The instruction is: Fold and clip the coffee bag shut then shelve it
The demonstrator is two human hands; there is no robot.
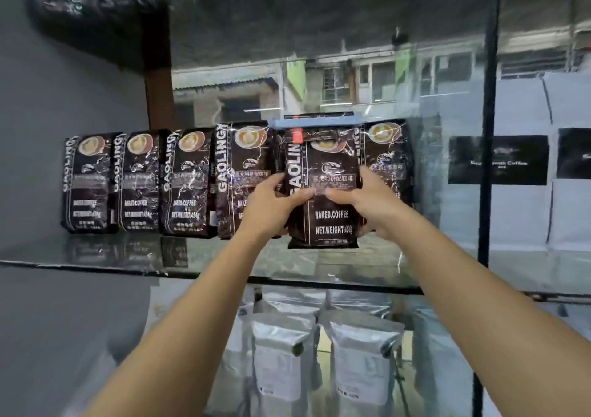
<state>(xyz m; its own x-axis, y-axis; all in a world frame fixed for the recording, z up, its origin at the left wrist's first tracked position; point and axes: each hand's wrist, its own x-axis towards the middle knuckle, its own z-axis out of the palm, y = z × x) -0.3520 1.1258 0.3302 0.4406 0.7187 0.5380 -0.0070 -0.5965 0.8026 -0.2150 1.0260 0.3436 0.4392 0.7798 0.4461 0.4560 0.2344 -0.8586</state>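
Observation:
A dark coffee bag (326, 218) with white "BAKED.COFFEE" lettering stands upright on the glass shelf (134, 260). Its top is folded over and held by a long blue clip (315, 123). My left hand (271, 203) grips the bag's left side and my right hand (367, 203) grips its right side, thumbs on the front. The bag sits in a gap in a row of matching bags, slightly in front of them.
Several matching dark bags (188, 189) line the shelf to the left and one (388, 160) stands to the right. Silver pouches (281, 359) stand on the shelf below. A black upright post (487, 160) rises at the right; a window is behind.

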